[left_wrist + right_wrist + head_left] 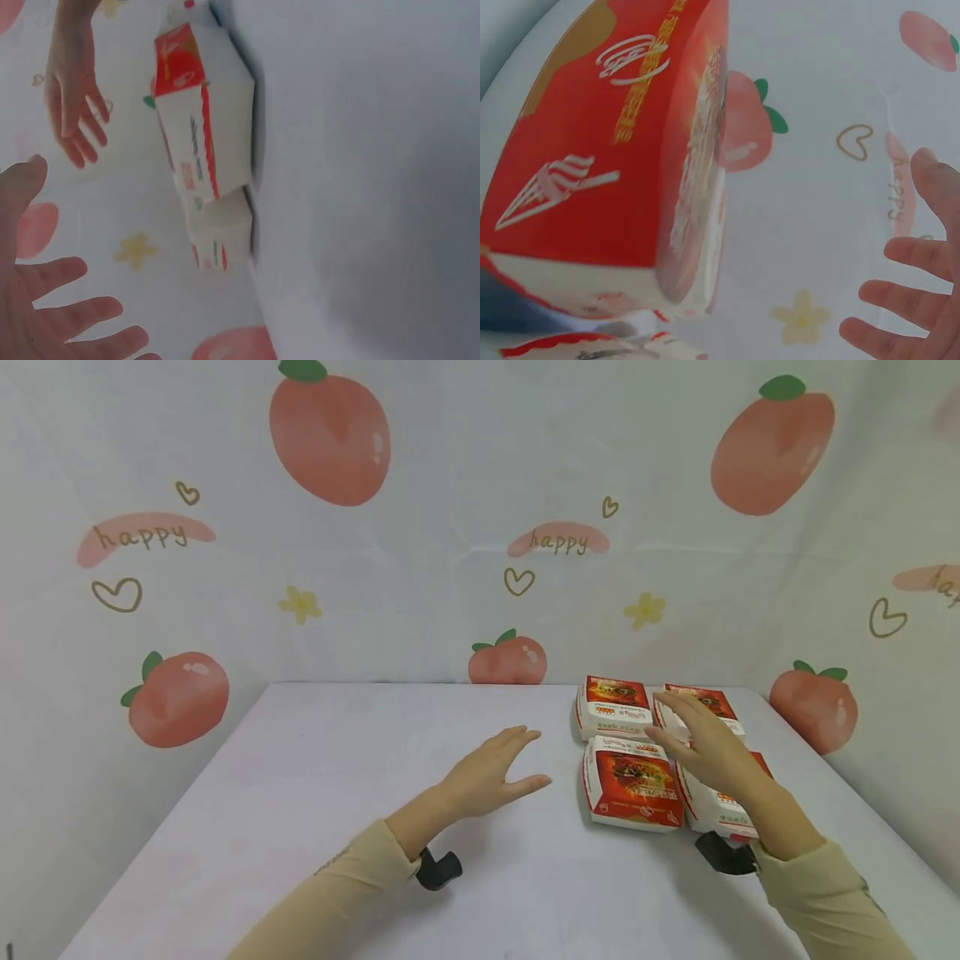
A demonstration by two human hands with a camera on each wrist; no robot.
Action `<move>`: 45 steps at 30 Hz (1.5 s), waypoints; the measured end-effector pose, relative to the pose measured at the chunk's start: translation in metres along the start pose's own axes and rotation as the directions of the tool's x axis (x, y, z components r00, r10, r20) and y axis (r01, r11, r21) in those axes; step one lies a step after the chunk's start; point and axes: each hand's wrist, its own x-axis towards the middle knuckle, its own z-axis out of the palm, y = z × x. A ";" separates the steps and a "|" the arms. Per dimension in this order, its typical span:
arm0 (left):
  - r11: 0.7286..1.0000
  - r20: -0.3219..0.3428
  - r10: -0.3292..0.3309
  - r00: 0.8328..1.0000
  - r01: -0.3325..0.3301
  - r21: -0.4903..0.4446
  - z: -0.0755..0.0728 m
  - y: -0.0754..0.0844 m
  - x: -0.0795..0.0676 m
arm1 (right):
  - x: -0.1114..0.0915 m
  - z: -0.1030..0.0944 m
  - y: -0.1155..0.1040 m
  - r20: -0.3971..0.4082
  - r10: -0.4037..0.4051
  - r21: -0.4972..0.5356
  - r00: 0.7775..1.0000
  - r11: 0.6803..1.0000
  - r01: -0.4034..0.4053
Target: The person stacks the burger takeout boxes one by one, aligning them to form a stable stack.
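Observation:
My left hand [483,777] hovers over the white table, left of the boxes, fingers straight and thumb spread. In the left wrist view the left hand [52,307] holds nothing. My right hand [697,739] is raised above the right-hand boxes, its fingers extended and apart from them. It partly hides the near right box [716,806] and the far right box [720,703]. The near left burger box [637,781] and far left burger box [615,706] show red lids with a burger picture. The right wrist view has one red box [585,165] close beside the right hand [922,277].
The boxes stand in two rows at the right rear of the white table [337,760]. Behind it hangs a white cloth [435,510] printed with peaches, hearts and flowers. A black wrist strap piece [438,868] sticks out beneath the left wrist, another [726,853] by the right wrist.

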 end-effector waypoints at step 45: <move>0.991 0.167 -0.111 0.980 0.121 -0.049 0.080 0.050 0.061 | -0.033 0.003 0.078 -0.047 0.226 -0.004 0.973 0.974 -0.226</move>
